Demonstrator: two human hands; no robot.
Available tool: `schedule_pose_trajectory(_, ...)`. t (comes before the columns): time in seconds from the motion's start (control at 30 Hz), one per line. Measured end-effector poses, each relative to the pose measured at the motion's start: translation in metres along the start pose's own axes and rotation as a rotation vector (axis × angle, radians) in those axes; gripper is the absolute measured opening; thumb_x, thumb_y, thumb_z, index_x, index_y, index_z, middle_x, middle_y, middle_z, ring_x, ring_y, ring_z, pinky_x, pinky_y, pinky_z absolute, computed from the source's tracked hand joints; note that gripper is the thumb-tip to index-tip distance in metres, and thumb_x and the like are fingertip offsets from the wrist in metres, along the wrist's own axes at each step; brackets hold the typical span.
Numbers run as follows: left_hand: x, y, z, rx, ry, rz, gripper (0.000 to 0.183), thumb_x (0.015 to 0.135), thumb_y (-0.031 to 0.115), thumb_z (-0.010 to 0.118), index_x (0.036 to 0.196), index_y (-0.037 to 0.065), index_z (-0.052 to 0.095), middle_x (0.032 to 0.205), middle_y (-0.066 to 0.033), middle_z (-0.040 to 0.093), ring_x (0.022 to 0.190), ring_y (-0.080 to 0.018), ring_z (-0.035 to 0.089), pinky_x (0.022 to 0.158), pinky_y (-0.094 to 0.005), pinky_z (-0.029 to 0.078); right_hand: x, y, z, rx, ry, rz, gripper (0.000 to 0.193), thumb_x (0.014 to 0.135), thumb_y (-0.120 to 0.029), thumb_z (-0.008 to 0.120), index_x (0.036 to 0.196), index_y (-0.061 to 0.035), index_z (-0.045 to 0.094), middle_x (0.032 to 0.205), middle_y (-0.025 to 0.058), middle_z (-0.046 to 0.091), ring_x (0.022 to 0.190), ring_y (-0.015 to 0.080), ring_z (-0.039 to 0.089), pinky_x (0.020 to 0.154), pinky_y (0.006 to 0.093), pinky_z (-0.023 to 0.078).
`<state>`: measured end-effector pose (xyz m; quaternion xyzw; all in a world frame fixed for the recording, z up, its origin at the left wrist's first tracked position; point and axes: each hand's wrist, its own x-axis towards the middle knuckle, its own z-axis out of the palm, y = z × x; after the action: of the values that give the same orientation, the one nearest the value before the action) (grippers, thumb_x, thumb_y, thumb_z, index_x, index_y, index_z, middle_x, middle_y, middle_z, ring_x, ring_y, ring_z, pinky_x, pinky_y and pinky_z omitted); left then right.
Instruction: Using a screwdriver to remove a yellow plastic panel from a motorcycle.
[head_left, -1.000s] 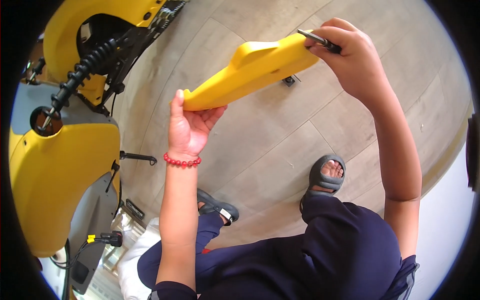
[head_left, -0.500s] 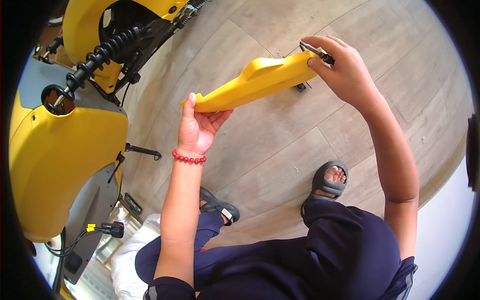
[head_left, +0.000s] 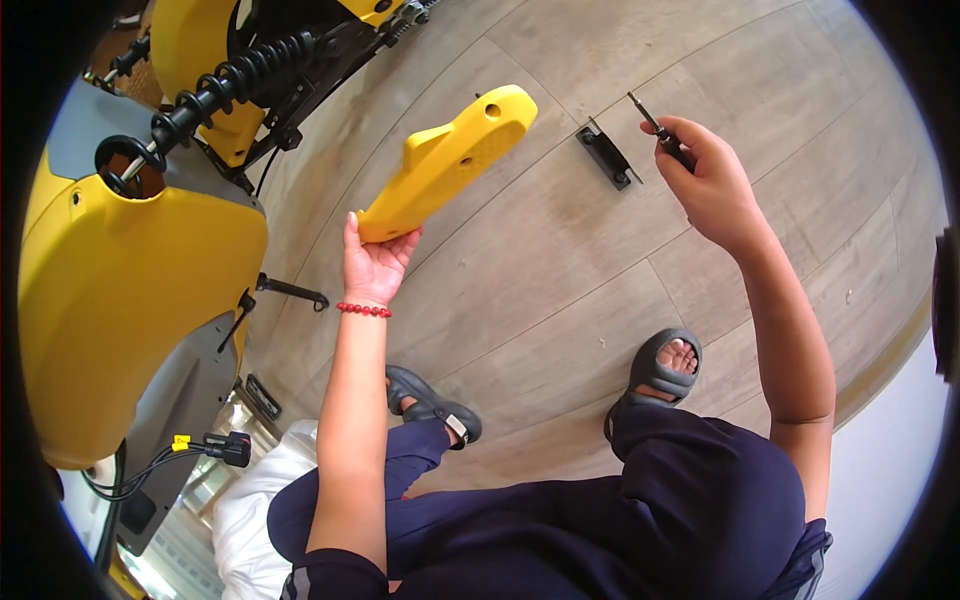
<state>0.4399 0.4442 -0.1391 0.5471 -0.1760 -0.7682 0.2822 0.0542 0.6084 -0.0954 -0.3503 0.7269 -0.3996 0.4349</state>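
Observation:
My left hand (head_left: 378, 262) grips the near end of a long yellow plastic cover (head_left: 450, 165), thumb on one side and fingers underneath. The cover slants up and to the right, with a few round holes in its face and a raised lip along one edge. To the right, clear of the cover, my right hand (head_left: 710, 185) is closed round a screwdriver (head_left: 662, 132) with a dark handle. Its thin metal shaft points up and left. Between the two hands, a small black bracket-like part (head_left: 606, 157) lies on the floor.
A yellow and grey vehicle body (head_left: 140, 310) stands at the left, with a black coil-spring shock absorber (head_left: 230, 85) above it. A black lever (head_left: 293, 291) juts from its side. Cables with a black connector (head_left: 230, 449) hang lower down. My sandalled feet rest on the wood-look floor (head_left: 530, 310).
My right hand has let go of the yellow cover and moved away right and down with the screwdriver. The cover has swung left and tilted steeper in my left hand, uncovering the black part.

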Motion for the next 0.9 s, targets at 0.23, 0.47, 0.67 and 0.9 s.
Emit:
schedule_pose_trajectory(0.23, 0.011, -0.020, -0.006, -0.047, 0.064, -0.069, 0.062, 0.090, 0.054, 0.053, 0.121, 0.000, 0.049, 0.118, -0.0200, 0.056, 0.105, -0.0366, 0.059, 0.090, -0.0455, 0.053, -0.001, -0.009, 0.006, 0.014, -0.024, -0.042, 0.029, 0.086, -0.005, 0.052, 0.113, 0.0029, 0.060, 0.073, 0.0039, 0.051, 0.062, 0.0097, 0.045, 0.058, 0.0262, 0.040)
schedule_pose_trajectory(0.47, 0.015, -0.027, -0.010, -0.071, 0.023, -0.233, 0.070, 0.089, 0.056, 0.053, 0.128, -0.001, 0.044, 0.123, -0.0231, 0.052, 0.108, -0.0401, 0.057, 0.090, -0.0442, 0.053, -0.002, -0.019, 0.005, 0.104, -0.119, 0.035, 0.036, 0.085, -0.004, 0.051, 0.120, 0.0031, 0.056, 0.080, 0.0046, 0.058, 0.067, 0.0102, 0.051, 0.061, 0.0258, 0.044)
schedule_pose_trajectory(0.67, 0.020, -0.019, -0.010, -0.043, 0.060, -0.348, 0.075, 0.090, 0.057, 0.049, 0.130, -0.005, 0.040, 0.121, -0.0266, 0.052, 0.105, -0.0403, 0.058, 0.088, -0.0438, 0.054, 0.001, -0.027, 0.007, 0.311, -0.198, 0.034, 0.042, 0.088, -0.005, 0.051, 0.130, 0.0018, 0.048, 0.090, 0.0059, 0.060, 0.067, 0.0095, 0.053, 0.063, 0.0241, 0.047)
schedule_pose_trajectory(0.9, 0.020, -0.014, -0.017, 0.172, -0.014, -0.436, 0.081, 0.090, 0.064, 0.043, 0.127, -0.008, 0.041, 0.109, -0.0257, 0.058, 0.092, -0.0356, 0.064, 0.080, -0.0405, 0.057, 0.005, -0.042, 0.008, 0.332, -0.276, 0.094, 0.034, 0.090, -0.005, 0.051, 0.123, 0.0016, 0.050, 0.089, 0.0041, 0.060, 0.063, 0.0079, 0.051, 0.057, 0.0232, 0.046)
